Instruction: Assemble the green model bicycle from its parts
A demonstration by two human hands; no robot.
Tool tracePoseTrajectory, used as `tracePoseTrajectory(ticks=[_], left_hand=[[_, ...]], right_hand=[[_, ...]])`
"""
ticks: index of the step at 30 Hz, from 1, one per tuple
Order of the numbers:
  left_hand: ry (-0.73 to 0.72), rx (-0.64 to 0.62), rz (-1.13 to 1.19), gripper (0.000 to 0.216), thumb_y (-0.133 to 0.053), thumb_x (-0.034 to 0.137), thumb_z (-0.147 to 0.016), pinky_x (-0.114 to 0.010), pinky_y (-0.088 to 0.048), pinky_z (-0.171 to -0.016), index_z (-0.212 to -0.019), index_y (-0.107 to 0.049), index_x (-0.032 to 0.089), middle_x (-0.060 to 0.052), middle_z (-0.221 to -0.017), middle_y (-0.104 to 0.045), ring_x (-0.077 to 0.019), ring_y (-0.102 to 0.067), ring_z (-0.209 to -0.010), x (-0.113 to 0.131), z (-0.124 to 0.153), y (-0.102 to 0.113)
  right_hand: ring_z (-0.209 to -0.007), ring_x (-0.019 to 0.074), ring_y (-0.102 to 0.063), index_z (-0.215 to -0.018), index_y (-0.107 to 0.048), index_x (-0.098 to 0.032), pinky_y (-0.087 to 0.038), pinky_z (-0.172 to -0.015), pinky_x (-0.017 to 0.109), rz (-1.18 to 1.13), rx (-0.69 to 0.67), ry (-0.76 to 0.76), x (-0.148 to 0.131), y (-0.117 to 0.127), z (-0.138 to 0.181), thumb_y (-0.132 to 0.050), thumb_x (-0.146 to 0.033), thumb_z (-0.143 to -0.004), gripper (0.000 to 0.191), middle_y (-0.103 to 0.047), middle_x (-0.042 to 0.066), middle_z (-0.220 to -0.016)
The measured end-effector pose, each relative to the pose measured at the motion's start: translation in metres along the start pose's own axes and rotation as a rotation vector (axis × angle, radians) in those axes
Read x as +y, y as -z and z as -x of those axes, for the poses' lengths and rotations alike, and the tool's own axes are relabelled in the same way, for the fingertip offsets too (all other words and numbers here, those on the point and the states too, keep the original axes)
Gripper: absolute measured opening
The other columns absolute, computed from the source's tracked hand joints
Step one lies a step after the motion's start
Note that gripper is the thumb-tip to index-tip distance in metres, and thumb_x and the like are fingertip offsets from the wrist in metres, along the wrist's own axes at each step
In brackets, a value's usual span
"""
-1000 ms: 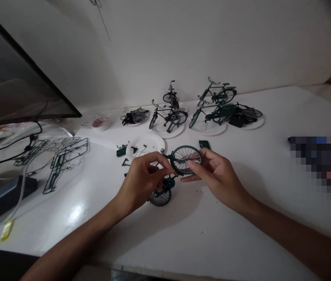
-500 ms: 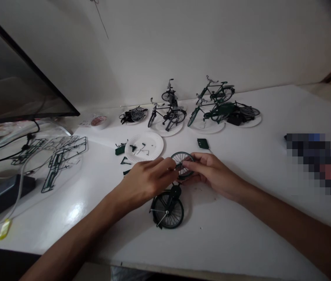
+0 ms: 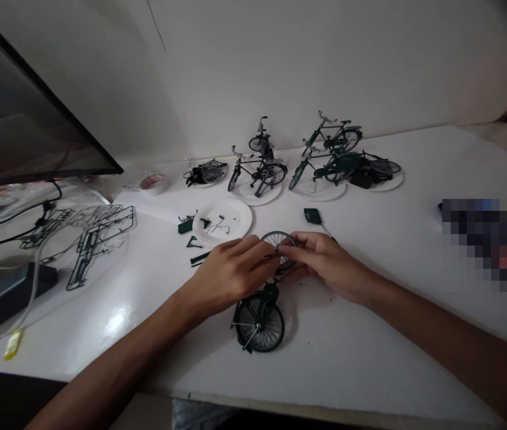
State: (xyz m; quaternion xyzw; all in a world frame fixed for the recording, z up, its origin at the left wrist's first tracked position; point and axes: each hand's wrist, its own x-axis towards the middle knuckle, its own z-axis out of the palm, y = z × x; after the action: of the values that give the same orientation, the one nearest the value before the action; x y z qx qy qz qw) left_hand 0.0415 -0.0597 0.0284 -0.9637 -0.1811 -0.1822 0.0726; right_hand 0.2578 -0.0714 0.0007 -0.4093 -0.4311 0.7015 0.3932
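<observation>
A dark green model bicycle (image 3: 260,322) lies at the front of the white table, one spoked wheel toward me. Its far wheel (image 3: 279,240) is between my two hands. My right hand (image 3: 320,257) pinches that wheel, thumb on the spokes near the hub and fingers behind the rim. From the left, my left hand (image 3: 239,269) is closed over the front part of the bicycle beside the same wheel. The fingertips of my left hand and most of the frame are hidden beneath it.
Assembled model bicycles (image 3: 260,170) stand on paper plates along the wall. A paper plate (image 3: 221,218) with small parts lies beyond my left hand, and a green piece (image 3: 312,216) beyond my right. Sprues (image 3: 87,251), cables and a black adapter (image 3: 15,292) occupy the left side, under a monitor (image 3: 33,113).
My left fingers have shifted slightly right over the wheel's edge. The hands keep hold of the bicycle. The whole view has moved a little.
</observation>
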Motion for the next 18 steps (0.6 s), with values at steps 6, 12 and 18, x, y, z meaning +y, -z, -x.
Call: tracePoseTrajectory(ticks=[6,12,18], left_hand=[[-0.054,0.049,-0.082,0.016,-0.047,0.012,-0.098,-0.030,-0.051,-0.067,-0.107,-0.060,0.015,-0.008,-0.103,-0.070,-0.0176,-0.064,-0.090,-0.0020,0.0020,-0.0027],[-0.117,0.085,-0.154,0.012,-0.053,0.010,-0.095,-0.030,-0.050,-0.064,-0.102,-0.063,0.013,-0.007,-0.101,-0.072,-0.0180,-0.065,-0.085,0.0021,-0.0026,0.0013],[-0.171,0.151,-0.218,0.009,-0.056,0.012,-0.093,-0.030,-0.047,-0.059,-0.097,-0.064,0.013,-0.004,-0.097,-0.074,-0.0177,-0.066,-0.081,0.0021,-0.0034,0.0003]], right_hand=[[-0.076,0.0152,-0.068,-0.092,-0.071,-0.017,-0.061,-0.071,0.030,-0.004,-0.004,0.008,-0.0010,0.0001,0.0004,-0.073,-0.034,-0.084,0.019,-0.070,0.003,-0.087],[-0.075,0.0134,-0.067,-0.090,-0.071,-0.017,-0.061,-0.072,0.029,-0.005,-0.009,0.030,0.0016,0.0015,-0.0010,-0.072,-0.032,-0.085,0.016,-0.069,0.003,-0.088],[-0.078,0.0148,-0.068,-0.091,-0.071,-0.017,-0.062,-0.073,0.031,-0.021,-0.017,0.029,0.0049,0.0034,-0.0018,-0.073,-0.034,-0.085,0.018,-0.068,0.003,-0.088]])
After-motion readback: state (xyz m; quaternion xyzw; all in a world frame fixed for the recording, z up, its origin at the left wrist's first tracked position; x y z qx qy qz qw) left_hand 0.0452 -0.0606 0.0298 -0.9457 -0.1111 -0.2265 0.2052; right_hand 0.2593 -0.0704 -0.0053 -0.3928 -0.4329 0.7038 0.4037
